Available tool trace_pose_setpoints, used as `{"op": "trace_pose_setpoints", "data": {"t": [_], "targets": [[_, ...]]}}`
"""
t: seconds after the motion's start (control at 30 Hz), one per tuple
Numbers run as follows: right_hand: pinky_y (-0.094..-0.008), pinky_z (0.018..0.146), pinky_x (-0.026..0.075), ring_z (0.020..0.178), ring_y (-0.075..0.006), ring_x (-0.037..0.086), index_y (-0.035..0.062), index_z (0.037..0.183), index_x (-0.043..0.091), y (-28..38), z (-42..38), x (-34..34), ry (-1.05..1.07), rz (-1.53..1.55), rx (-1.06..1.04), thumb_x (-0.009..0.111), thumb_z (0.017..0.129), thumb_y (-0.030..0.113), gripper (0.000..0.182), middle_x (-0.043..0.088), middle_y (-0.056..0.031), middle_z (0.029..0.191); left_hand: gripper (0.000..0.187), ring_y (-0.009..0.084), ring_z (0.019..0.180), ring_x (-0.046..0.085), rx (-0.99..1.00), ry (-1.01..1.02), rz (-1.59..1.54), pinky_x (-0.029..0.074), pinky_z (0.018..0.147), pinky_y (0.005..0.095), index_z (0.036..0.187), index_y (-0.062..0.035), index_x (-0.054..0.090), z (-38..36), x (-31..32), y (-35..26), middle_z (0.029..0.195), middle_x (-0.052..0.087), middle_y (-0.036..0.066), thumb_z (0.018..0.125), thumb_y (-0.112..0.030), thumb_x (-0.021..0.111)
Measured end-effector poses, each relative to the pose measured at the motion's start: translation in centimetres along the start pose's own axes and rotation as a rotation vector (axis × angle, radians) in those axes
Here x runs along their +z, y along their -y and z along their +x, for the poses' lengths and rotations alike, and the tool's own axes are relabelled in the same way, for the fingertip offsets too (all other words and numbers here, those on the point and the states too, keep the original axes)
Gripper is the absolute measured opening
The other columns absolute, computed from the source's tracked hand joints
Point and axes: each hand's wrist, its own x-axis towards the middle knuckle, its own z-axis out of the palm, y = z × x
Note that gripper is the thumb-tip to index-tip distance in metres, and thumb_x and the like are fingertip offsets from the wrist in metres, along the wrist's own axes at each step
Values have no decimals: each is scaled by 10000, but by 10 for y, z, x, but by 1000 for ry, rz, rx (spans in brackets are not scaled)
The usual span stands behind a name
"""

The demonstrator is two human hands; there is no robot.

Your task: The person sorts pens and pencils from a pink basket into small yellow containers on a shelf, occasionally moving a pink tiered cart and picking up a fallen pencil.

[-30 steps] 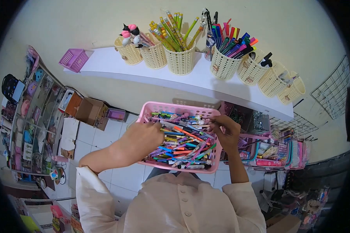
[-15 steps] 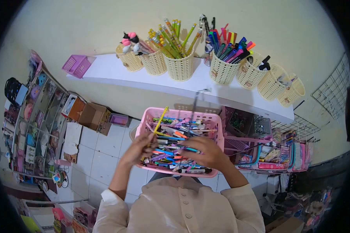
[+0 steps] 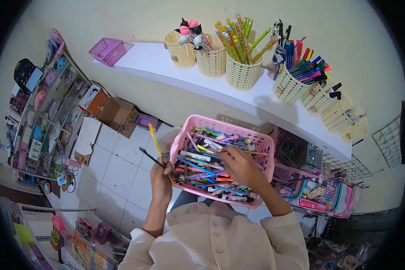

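Observation:
A pink perforated basket [image 3: 269,157] full of mixed pens and pencils stands in front of me. My left hand [image 3: 162,180] is at the basket's left side, closed round a yellow pencil [image 3: 155,138] and a dark, slim pen [image 3: 150,155], both pointing up and left. Over the basket's right half, my right hand [image 3: 240,166] is closed, its fingertips down at a white pen [image 3: 213,145] among the pile. Whether the fingers grip that pen is hard to tell.
A white shelf [image 3: 166,67] behind the basket bears cream woven cups [image 3: 244,75] of pencils and markers, plus a purple basket [image 3: 108,51]. A cardboard box [image 3: 117,114] is on the floor at left. More baskets [image 3: 317,200] stand at right.
The view has turned, shifting shelf and basket rightward. My left hand now has a dark pen beside the yellow pencil. The dark, blurred item above the basket is gone from there. My right hand reaches into the pile.

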Motion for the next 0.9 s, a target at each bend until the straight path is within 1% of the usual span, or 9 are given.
{"op": "trace_pose_setpoints", "data": {"t": [0.13, 0.2, 0.3, 0.4, 0.47, 0.53, 0.6, 0.8, 0.9], "targets": [[-336, 601, 452, 689, -251, 530, 30, 867, 525, -21, -14, 12, 186, -229, 46, 526, 653, 37, 214, 499, -96, 771, 146, 47, 550, 354, -61, -81, -137, 374, 650, 207, 826, -137, 412, 6, -9, -10, 542, 298, -77, 828, -282, 434], [-335, 574, 468, 697, -234, 554, 27, 791, 523, -22, -17, 17, 231, -276, 107, 495, 657, 72, 144, 503, -90, 763, 140, 40, 536, 320, -70, -142, -150, 367, 536, 183, 855, -132, 419, 7, -6, -12, 545, 288, -77, 832, -268, 437], [-334, 579, 465, 694, -236, 550, 22, 756, 521, -25, -19, 15, 224, -223, 120, 491, 664, 69, 108, 497, -89, 733, 167, 33, 476, 252, -105, -76, -275, 161, 334, 162, 924, -120, 432, 9, -8, -10, 538, 273, -71, 850, -268, 409], [-337, 576, 452, 673, -238, 540, 25, 755, 538, -27, -20, 9, 167, -159, 125, 509, 679, 68, 92, 495, -89, 696, 184, 36, 458, 243, -70, 15, -296, 178, 351, 165, 937, -97, 428, 10, -5, -6, 559, 285, -55, 855, -259, 396], [-323, 551, 433, 605, -250, 523, -11, 731, 542, -26, -23, -1, 51, 58, 241, 585, 656, 62, 113, 488, -97, 669, 200, 36, 463, 243, -48, -8, -272, 185, 363, 164, 948, -79, 426, 10, 1, -6, 577, 300, -44, 857, -254, 392], [-268, 539, 433, 589, -185, 542, -24, 736, 555, -26, -29, -6, 80, 162, 335, 608, 659, 43, 115, 517, -83, 675, 216, 36, 469, 244, -23, -30, -248, 193, 374, 163, 959, -62, 423, 10, 8, -8, 594, 315, -33, 859, -250, 388], [-215, 547, 425, 625, -107, 545, -24, 736, 558, -15, -26, -22, 15, 555, 600, 613, 677, 36, 101, 536, -59, 704, 241, 43, 471, 267, 5, -46, -167, 220, 400, 169, 967, -20, 425, 10, 16, -9, 641, 372, -2, 862, -234, 388], [-206, 528, 451, 631, -69, 546, -16, 791, 568, 6, -20, -16, -147, 950, 611, 633, 695, 102, 166, 579, -52, 687, 238, 39, 482, 285, 5, 115, -115, 220, 421, 169, 965, 34, 464, 9, 43, -2, 735, 462, 42, 833, -164, 456], [-244, 575, 474, 703, -109, 562, -25, 829, 560, 25, -7, -20, 65, 805, 491, 608, 705, 55, 155, 587, -93, 752, 219, 37, 480, 288, 19, 190, -73, 230, 424, 174, 952, 26, 476, 7, 62, 7, 726, 478, 29, 835, -157, 451]]}}
